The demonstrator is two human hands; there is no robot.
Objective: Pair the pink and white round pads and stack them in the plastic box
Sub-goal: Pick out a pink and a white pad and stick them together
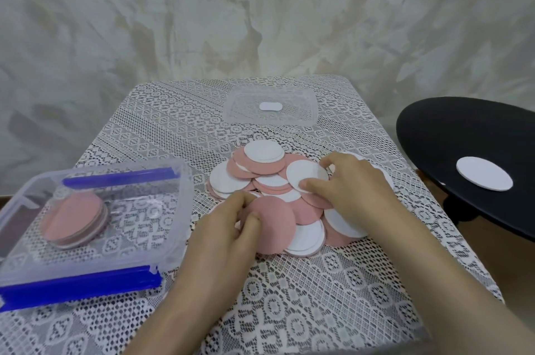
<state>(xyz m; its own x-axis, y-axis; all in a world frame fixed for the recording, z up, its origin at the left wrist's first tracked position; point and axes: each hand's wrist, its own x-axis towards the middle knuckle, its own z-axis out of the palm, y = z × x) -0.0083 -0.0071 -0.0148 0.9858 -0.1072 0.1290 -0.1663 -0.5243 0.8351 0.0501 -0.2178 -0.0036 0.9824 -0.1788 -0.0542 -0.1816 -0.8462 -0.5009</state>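
Left hand [228, 224] pinches a pink pad [275, 215] at frame centre; right hand [356, 184] grips a white pad [304, 175], likely to pair them for the plastic box [181, 210], lower left.

The left hand [228, 227] and right hand [356, 189] are bare, with bare forearms as far as they show.

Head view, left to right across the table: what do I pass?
Clear plastic box with blue latches → left hand pinching a pink round pad → right hand pinching a white round pad → black round tabletop.
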